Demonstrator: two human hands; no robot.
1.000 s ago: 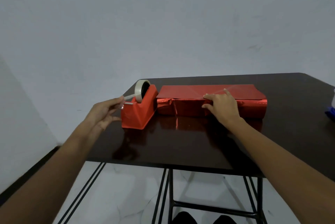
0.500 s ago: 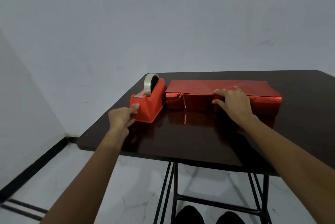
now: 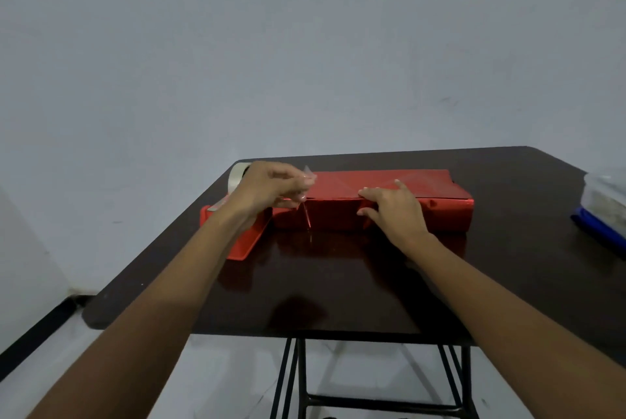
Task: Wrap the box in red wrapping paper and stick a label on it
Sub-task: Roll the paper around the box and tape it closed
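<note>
A long flat box in shiny red wrapping paper [image 3: 437, 195] lies across the middle of the dark table [image 3: 338, 283]. My right hand [image 3: 393, 208] presses flat on the paper fold at the box's near top edge. My left hand [image 3: 267, 186] hovers over the box's left end and pinches a short strip of clear tape [image 3: 309, 174] between thumb and fingers. Just left of the box stands the red tape dispenser [image 3: 244, 242], its roll [image 3: 237, 173] partly hidden behind my left hand.
A clear plastic container with a blue base [image 3: 603, 205] stands at the table's right edge. A plain wall rises behind the table. The table's left and near edges drop to a pale floor, with black metal legs [image 3: 294, 378] below.
My left hand has left the dispenser with a strip of tape and moved right, over the box's left end. My right hand has stayed pressed on the fold.
</note>
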